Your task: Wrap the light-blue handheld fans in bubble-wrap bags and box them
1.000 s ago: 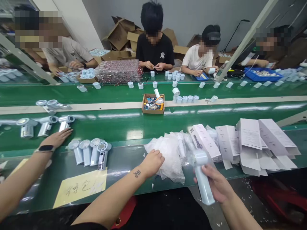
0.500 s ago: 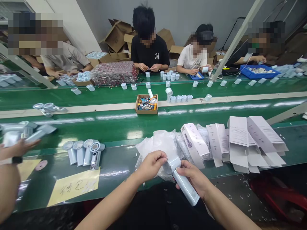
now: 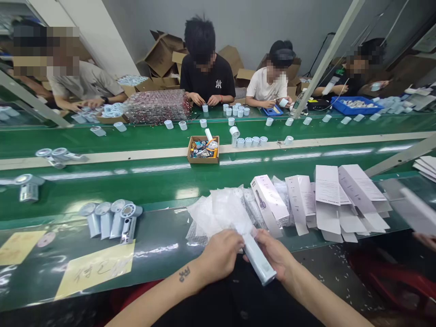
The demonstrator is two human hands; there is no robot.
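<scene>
A light blue handheld fan [image 3: 260, 263] slants toward me, handle end nearest. Its head is covered by a whitish translucent bubble-wrap bag [image 3: 230, 209]. My left hand [image 3: 223, 254] is closed at the bag's near edge, beside the fan's neck; its fingertips are partly hidden. My right hand [image 3: 274, 254] grips the handle from the right side. More wrapped pieces [image 3: 250, 204] lie under and beside the bag. On the left, several light blue fans [image 3: 111, 218] stand in a row on the green bench.
A printed white box [image 3: 269, 197] and several open-flapped boxes [image 3: 327, 195] line the bench to the right. A small carton of parts [image 3: 203, 152] sits mid-conveyor. Yellow paper [image 3: 95, 272] lies at left. Co-workers sit opposite; another hand [image 3: 425, 240] moves a blurred white box at far right.
The bag now covers the fan's head, which was bare before. My left hand has moved down and right to the fan's neck. At left, a co-worker's hand with fans has left view.
</scene>
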